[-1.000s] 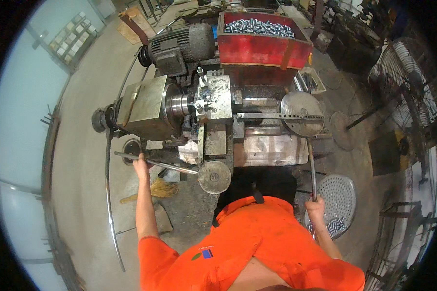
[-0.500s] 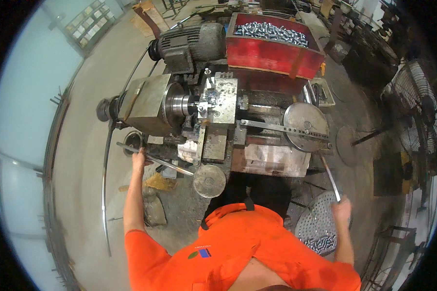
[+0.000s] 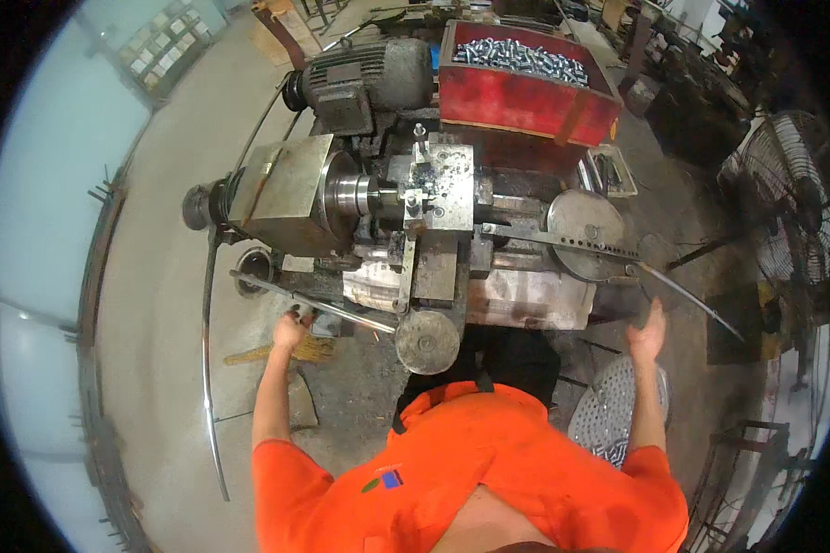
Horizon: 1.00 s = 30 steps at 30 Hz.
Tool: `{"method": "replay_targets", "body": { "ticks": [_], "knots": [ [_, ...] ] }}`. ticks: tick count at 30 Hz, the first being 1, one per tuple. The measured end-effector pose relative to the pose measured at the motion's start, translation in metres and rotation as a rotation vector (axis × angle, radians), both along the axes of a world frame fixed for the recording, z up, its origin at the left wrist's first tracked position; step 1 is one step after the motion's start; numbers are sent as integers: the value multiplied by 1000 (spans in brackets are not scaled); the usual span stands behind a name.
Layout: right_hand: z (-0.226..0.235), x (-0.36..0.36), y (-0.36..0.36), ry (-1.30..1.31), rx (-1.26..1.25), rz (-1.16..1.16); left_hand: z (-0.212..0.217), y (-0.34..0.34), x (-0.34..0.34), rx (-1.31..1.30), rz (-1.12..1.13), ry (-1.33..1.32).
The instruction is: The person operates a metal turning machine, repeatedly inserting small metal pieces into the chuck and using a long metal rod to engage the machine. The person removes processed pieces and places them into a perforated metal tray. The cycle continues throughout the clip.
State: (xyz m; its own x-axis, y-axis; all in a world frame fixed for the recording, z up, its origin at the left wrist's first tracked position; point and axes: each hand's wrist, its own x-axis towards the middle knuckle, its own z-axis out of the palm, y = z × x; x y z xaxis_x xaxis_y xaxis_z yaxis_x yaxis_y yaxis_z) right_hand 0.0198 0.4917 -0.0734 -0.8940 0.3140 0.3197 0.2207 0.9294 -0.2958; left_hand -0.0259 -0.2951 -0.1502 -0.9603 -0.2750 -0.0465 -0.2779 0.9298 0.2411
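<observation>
My left hand [image 3: 290,330] is just below the long lever rod [image 3: 318,304] at the machine's left front, with its fingers curled; what they hold, if anything, is too small to make out. The rod runs to a round metal disc [image 3: 427,342]. My right hand [image 3: 648,334] is open, fingers apart, below a handle bar [image 3: 690,300] and not touching it. That bar slants out from the perforated link [image 3: 563,241] on the round plate [image 3: 585,221]. Beyond my hands, the tool block [image 3: 452,189] stands beside the spindle chuck [image 3: 352,195].
A red box [image 3: 526,103] full of small shiny metal parts stands behind the machine, next to a motor [image 3: 369,78]. At lower right is a perforated tray [image 3: 604,405] with similar parts. A fan [image 3: 784,194] stands at right; a long rod [image 3: 207,369] runs down the left.
My left hand has come off the lever rod and moved down and right. My right hand has let go of the handle bar, which has swung up and right. The tool block has shifted right, away from the chuck.
</observation>
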Motion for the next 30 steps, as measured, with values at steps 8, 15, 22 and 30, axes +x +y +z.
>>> {"method": "replay_targets", "body": {
  "ticks": [8,15,22,30],
  "knots": [
    [9,29,-70,-230,-151,-20,-71,82,4,34,545,-15],
    [85,-27,-105,-93,-194,147,-22,33,10,-203,-128,-347],
    [186,-139,-245,98,-328,751,-20,8,26,-23,40,-326],
    [174,-226,-424,-28,52,1074,204,-46,78,-144,282,465]
  ]
}}
